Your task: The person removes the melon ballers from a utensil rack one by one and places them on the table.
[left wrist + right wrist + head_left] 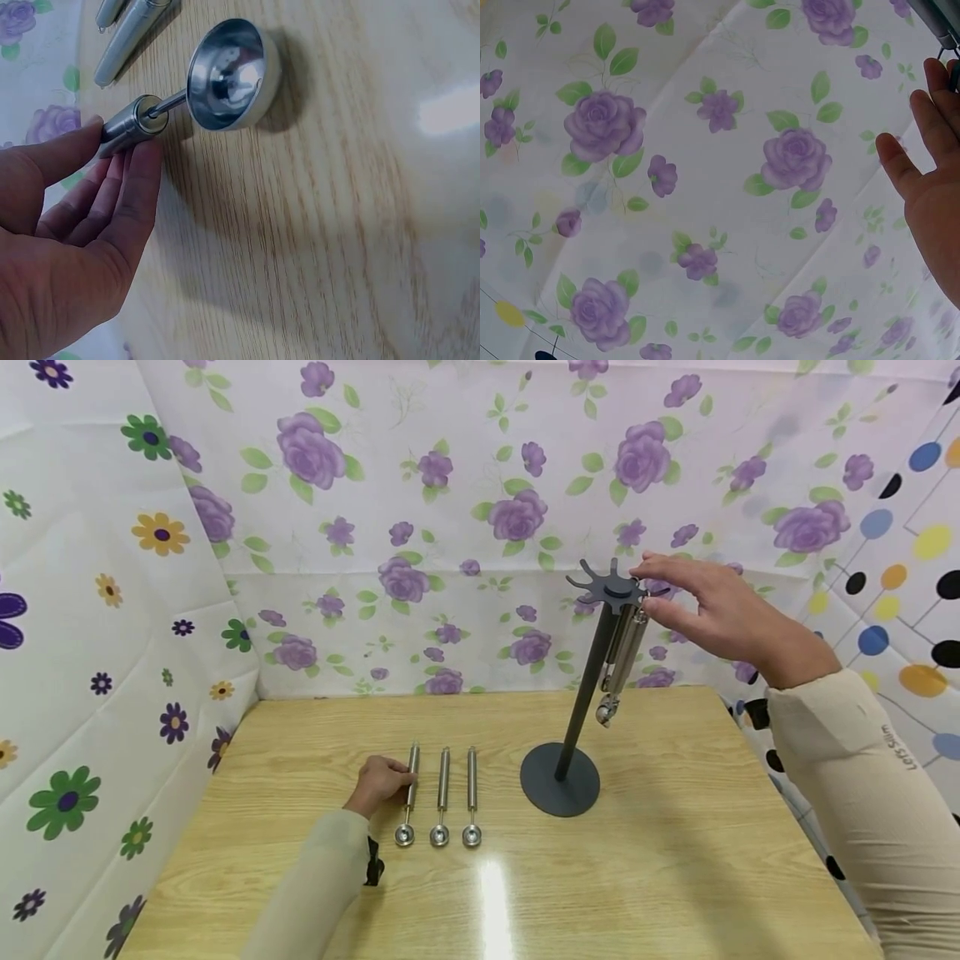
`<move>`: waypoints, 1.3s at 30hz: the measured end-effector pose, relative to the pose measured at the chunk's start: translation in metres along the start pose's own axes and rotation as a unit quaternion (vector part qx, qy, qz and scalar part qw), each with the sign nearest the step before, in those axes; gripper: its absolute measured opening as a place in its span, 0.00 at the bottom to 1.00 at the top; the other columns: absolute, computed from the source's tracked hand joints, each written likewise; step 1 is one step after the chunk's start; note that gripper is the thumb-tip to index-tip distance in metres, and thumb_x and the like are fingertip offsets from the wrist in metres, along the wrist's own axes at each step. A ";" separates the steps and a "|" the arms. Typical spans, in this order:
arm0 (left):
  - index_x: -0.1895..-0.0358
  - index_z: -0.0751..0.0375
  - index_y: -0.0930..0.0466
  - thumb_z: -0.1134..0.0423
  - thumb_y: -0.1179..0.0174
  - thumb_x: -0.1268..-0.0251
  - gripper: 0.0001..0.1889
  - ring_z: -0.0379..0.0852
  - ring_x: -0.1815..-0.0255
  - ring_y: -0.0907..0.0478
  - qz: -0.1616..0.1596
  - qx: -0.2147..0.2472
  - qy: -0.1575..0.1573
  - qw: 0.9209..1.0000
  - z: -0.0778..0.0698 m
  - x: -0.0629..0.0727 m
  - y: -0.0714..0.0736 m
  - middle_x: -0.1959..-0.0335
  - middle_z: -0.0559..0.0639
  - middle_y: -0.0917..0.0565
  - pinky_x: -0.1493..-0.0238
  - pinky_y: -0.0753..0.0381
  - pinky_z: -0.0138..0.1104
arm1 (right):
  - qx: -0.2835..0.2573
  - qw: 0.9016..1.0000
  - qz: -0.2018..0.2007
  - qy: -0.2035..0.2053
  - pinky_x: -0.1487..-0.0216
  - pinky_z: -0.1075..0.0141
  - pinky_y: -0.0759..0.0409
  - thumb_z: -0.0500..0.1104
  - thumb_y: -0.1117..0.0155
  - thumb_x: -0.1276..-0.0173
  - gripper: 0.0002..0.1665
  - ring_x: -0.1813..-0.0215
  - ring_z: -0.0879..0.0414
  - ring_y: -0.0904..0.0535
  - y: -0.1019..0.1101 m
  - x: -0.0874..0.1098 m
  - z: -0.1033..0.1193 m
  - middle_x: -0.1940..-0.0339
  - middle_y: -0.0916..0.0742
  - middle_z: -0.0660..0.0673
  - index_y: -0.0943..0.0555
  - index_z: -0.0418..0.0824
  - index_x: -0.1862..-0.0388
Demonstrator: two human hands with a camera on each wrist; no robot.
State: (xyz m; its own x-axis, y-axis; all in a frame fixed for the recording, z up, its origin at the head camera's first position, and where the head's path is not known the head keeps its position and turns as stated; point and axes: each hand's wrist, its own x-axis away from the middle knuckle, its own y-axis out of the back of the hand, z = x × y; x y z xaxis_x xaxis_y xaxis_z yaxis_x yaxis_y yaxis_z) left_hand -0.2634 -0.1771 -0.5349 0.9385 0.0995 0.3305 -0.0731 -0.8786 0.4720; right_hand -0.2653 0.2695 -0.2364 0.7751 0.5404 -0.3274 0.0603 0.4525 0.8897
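Three steel melon ballers lie side by side on the table, bowls toward me. My left hand pinches the handle of the leftmost melon baller between thumb and fingers; its round bowl faces up in the left wrist view. Beside it are the middle melon baller and the right melon baller. Several steel utensils hang from the dark stand. My right hand is at the stand's hooks, thumb and fingers spread apart near the rings of the hanging utensils. The right wrist view shows its fingers mostly extended.
The stand's round base sits on the wooden table, right of the melon ballers. Curved hooks spread from its top. Behind hangs a purple-flowered cloth, with patterned cloths at both sides.
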 end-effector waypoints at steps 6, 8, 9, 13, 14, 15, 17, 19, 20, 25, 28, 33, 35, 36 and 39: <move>0.55 0.76 0.17 0.70 0.33 0.36 0.11 0.43 0.76 0.17 0.006 -0.007 0.011 1.000 0.002 -0.005 -0.001 0.67 0.61 0.14 0.71 0.14 0.36 | 0.001 1.000 -0.004 0.005 0.27 0.35 0.45 0.56 0.47 0.21 0.32 0.24 0.37 0.41 0.000 0.000 0.000 0.23 0.34 0.37 0.29 0.40 0.27; 0.56 0.75 0.17 0.70 0.32 0.36 0.10 0.44 0.76 0.17 0.008 -0.007 0.018 1.000 0.002 -0.006 -0.001 0.69 0.60 0.14 0.71 0.14 0.36 | 0.000 1.000 -0.003 0.006 0.27 0.35 0.45 0.56 0.47 0.21 0.32 0.24 0.36 0.41 0.000 0.000 0.000 0.23 0.34 0.37 0.30 0.40 0.27; 0.57 0.75 0.16 0.70 0.32 0.36 0.10 0.44 0.76 0.17 0.009 -0.008 0.021 1.000 0.002 -0.006 -0.002 0.70 0.60 0.14 0.71 0.14 0.36 | 0.000 1.000 -0.003 0.007 0.27 0.35 0.45 0.56 0.47 0.21 0.32 0.24 0.37 0.41 0.000 0.000 0.000 0.23 0.34 0.37 0.30 0.40 0.27; 0.58 0.75 0.16 0.71 0.32 0.37 0.09 0.45 0.76 0.17 0.013 -0.010 0.028 0.999 0.001 -0.006 -0.001 0.73 0.59 0.14 0.71 0.14 0.36 | 0.002 1.000 -0.003 0.013 0.28 0.35 0.45 0.56 0.47 0.21 0.32 0.24 0.37 0.41 0.002 0.000 0.000 0.23 0.34 0.37 0.30 0.40 0.27; 0.58 0.75 0.16 0.71 0.33 0.37 0.09 0.45 0.76 0.17 0.014 -0.012 0.029 0.999 0.000 -0.005 -0.001 0.73 0.59 0.14 0.70 0.14 0.37 | 0.003 1.000 -0.003 0.015 0.28 0.35 0.44 0.56 0.47 0.21 0.32 0.24 0.37 0.40 0.002 -0.001 0.000 0.23 0.34 0.37 0.30 0.40 0.27; 0.58 0.75 0.16 0.71 0.33 0.37 0.09 0.45 0.76 0.16 0.016 -0.013 0.029 0.999 0.000 -0.005 0.000 0.73 0.59 0.13 0.70 0.13 0.37 | 0.004 1.000 -0.003 0.016 0.28 0.35 0.44 0.56 0.47 0.21 0.32 0.24 0.37 0.40 0.002 -0.001 0.000 0.23 0.34 0.37 0.30 0.40 0.27; 0.58 0.75 0.16 0.71 0.33 0.37 0.09 0.45 0.75 0.16 0.017 -0.016 0.031 0.999 -0.001 -0.004 0.000 0.72 0.59 0.13 0.69 0.13 0.38 | 0.006 1.000 0.000 0.015 0.28 0.35 0.44 0.55 0.48 0.21 0.32 0.24 0.36 0.40 0.003 0.000 0.000 0.23 0.34 0.37 0.30 0.39 0.26; 0.59 0.75 0.16 0.71 0.32 0.38 0.08 0.46 0.75 0.16 0.018 -0.013 0.035 0.999 -0.001 -0.004 0.000 0.71 0.60 0.14 0.68 0.13 0.39 | 0.007 1.000 0.004 0.010 0.28 0.35 0.45 0.55 0.48 0.21 0.32 0.24 0.36 0.41 0.004 0.000 0.001 0.23 0.34 0.37 0.31 0.39 0.26; 0.59 0.75 0.16 0.71 0.32 0.38 0.08 0.46 0.75 0.16 0.020 -0.012 0.036 0.999 -0.001 -0.004 0.000 0.71 0.60 0.14 0.68 0.13 0.39 | 0.008 1.000 0.007 0.007 0.28 0.35 0.45 0.55 0.48 0.21 0.32 0.24 0.36 0.41 0.004 0.001 0.001 0.23 0.34 0.37 0.31 0.39 0.26; 0.60 0.75 0.14 0.70 0.32 0.38 0.08 0.46 0.76 0.17 0.025 -0.007 0.040 0.999 0.002 -0.004 0.000 0.72 0.60 0.14 0.68 0.13 0.39 | 0.013 1.000 0.013 0.000 0.28 0.35 0.46 0.56 0.48 0.21 0.33 0.24 0.35 0.41 0.004 0.001 0.001 0.22 0.35 0.37 0.32 0.40 0.25; 0.62 0.74 0.13 0.68 0.31 0.38 0.09 0.47 0.76 0.16 0.026 -0.011 0.035 0.999 0.004 -0.003 0.002 0.74 0.59 0.14 0.68 0.13 0.39 | 0.016 1.000 0.013 -0.002 0.28 0.34 0.45 0.56 0.48 0.21 0.33 0.24 0.35 0.41 0.004 0.002 0.002 0.22 0.35 0.37 0.32 0.40 0.25; 0.59 0.76 0.15 0.65 0.32 0.36 0.13 0.50 0.70 0.15 0.016 -0.036 0.023 0.999 0.004 0.000 0.010 0.70 0.60 0.14 0.65 0.13 0.40 | 0.019 1.000 0.016 -0.009 0.29 0.34 0.44 0.56 0.46 0.22 0.33 0.24 0.35 0.41 0.004 0.002 0.002 0.22 0.35 0.37 0.31 0.40 0.25; 0.54 0.77 0.17 0.64 0.34 0.34 0.15 0.53 0.65 0.15 0.012 -0.037 0.016 0.999 -0.001 0.002 0.014 0.65 0.62 0.15 0.62 0.13 0.41 | 0.023 1.000 0.016 -0.013 0.29 0.34 0.43 0.57 0.45 0.22 0.34 0.24 0.35 0.40 0.005 0.002 0.003 0.22 0.35 0.37 0.31 0.40 0.25; 0.51 0.77 0.18 0.64 0.34 0.33 0.17 0.55 0.62 0.16 0.011 -0.034 0.011 0.999 -0.005 0.003 0.017 0.63 0.64 0.15 0.61 0.13 0.41 | 0.025 0.999 0.017 -0.017 0.29 0.34 0.43 0.57 0.45 0.22 0.34 0.24 0.35 0.41 0.005 0.002 0.003 0.22 0.35 0.37 0.31 0.40 0.25; 0.46 0.77 0.21 0.64 0.36 0.31 0.18 0.60 0.54 0.17 0.014 -0.016 -0.004 1.000 -0.018 0.007 0.022 0.55 0.67 0.17 0.61 0.12 0.40 | 0.033 0.999 0.020 -0.029 0.29 0.34 0.43 0.58 0.45 0.23 0.35 0.24 0.35 0.41 0.006 0.002 0.004 0.22 0.35 0.37 0.31 0.41 0.25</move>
State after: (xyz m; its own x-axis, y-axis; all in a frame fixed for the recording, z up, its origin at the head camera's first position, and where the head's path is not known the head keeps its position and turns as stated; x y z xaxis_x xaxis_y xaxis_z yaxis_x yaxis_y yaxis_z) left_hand -0.2648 -0.1875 -0.5072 0.9384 0.0706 0.3382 -0.1108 -0.8657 0.4882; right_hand -0.2613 0.2709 -0.2301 0.8124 0.5147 -0.2742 0.0690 0.3820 0.9216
